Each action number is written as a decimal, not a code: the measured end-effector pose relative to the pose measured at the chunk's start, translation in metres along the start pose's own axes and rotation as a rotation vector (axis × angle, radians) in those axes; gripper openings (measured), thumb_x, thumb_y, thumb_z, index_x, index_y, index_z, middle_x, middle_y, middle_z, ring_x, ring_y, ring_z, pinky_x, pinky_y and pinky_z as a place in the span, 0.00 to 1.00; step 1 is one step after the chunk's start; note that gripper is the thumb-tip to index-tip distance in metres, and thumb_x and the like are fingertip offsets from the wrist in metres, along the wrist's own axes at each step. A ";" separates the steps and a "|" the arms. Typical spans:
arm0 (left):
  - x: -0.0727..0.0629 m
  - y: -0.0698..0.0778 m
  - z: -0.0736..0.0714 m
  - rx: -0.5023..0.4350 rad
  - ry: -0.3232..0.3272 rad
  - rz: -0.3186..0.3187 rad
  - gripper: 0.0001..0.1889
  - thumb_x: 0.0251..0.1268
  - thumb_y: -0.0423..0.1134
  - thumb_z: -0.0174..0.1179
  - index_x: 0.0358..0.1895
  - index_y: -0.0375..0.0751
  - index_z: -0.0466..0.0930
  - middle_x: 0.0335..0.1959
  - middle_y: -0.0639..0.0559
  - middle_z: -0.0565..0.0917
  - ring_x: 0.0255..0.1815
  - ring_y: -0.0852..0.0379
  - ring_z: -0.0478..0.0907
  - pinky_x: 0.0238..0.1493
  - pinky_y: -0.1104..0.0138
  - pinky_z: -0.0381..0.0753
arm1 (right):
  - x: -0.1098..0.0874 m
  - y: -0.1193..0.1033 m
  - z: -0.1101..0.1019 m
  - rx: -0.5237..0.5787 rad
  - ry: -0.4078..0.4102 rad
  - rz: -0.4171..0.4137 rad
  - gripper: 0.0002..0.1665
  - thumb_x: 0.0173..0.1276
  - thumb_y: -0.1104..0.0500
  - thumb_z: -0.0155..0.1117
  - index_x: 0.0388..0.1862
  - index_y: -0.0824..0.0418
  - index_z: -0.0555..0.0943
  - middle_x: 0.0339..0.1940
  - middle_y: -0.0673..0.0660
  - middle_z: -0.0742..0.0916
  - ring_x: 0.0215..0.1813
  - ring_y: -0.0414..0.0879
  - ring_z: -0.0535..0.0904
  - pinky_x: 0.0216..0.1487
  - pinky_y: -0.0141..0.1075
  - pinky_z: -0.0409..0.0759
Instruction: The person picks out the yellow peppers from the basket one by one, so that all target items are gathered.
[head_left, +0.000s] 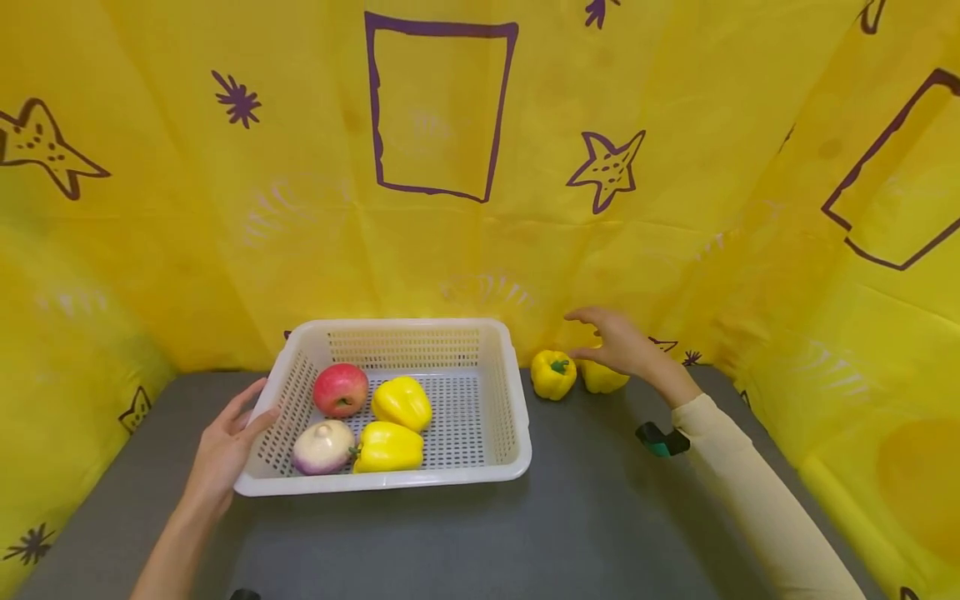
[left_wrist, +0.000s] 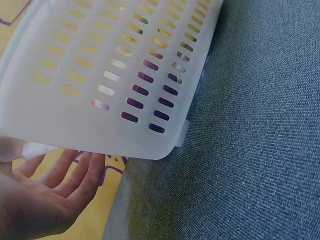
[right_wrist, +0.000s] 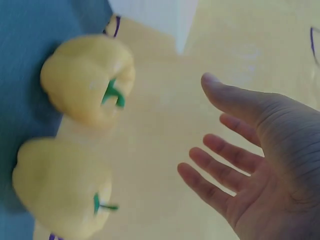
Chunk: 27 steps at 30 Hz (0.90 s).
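My left hand [head_left: 225, 442] holds the left side of a white plastic basket [head_left: 517, 417], thumb over the rim and the other fingers along the outside. In the left wrist view the fingertips are partly hidden by the basket's edge. Inside lie a red apple [head_left: 341, 390], a white and purple turnip [head_left: 324, 447] and two yellow bell peppers [head_left: 402, 403]. My right hand [head_left: 618, 342] hovers with spread fingers and nothing in it, beside another yellow bell pepper [head_left: 553, 375] and partly over a further bell pepper [head_left: 606, 379]. Both show green stems in the right wrist view.
The basket stands on a dark grey table [head_left: 585, 517]. A yellow cloth [head_left: 450, 258] with purple drawings hangs behind and at both sides, close to the table's back edge. A black and green band [head_left: 663, 440] is by my right sleeve.
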<state>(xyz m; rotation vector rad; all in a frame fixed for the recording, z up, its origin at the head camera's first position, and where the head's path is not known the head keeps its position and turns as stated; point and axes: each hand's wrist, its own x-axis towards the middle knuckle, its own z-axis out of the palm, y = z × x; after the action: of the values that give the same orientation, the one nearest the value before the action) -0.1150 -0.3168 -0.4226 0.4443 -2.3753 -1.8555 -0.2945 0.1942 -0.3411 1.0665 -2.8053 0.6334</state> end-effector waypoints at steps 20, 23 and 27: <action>0.002 -0.002 -0.003 0.039 -0.022 -0.012 0.37 0.71 0.51 0.57 0.79 0.54 0.51 0.40 0.85 0.75 0.35 0.69 0.82 0.34 0.65 0.83 | 0.032 -0.083 0.043 0.132 -0.012 -0.091 0.33 0.61 0.56 0.74 0.63 0.66 0.76 0.60 0.63 0.80 0.58 0.58 0.77 0.59 0.50 0.76; 0.002 -0.001 -0.002 0.038 -0.025 -0.014 0.38 0.71 0.52 0.57 0.79 0.53 0.51 0.40 0.85 0.75 0.35 0.68 0.83 0.34 0.64 0.83 | 0.034 -0.091 0.048 0.155 -0.030 -0.096 0.33 0.62 0.57 0.73 0.64 0.65 0.75 0.60 0.63 0.80 0.59 0.59 0.77 0.57 0.49 0.78; 0.002 -0.001 0.000 0.034 -0.028 -0.019 0.38 0.71 0.51 0.57 0.79 0.52 0.50 0.40 0.86 0.74 0.34 0.68 0.82 0.34 0.64 0.83 | 0.034 -0.100 0.052 0.178 -0.056 -0.094 0.34 0.63 0.57 0.72 0.66 0.65 0.73 0.62 0.62 0.79 0.60 0.58 0.76 0.56 0.49 0.78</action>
<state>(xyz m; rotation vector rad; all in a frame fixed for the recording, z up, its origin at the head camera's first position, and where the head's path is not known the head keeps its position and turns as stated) -0.1165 -0.3179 -0.4240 0.4487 -2.4326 -1.8434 -0.2513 0.0844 -0.3461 1.2570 -2.7677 0.8686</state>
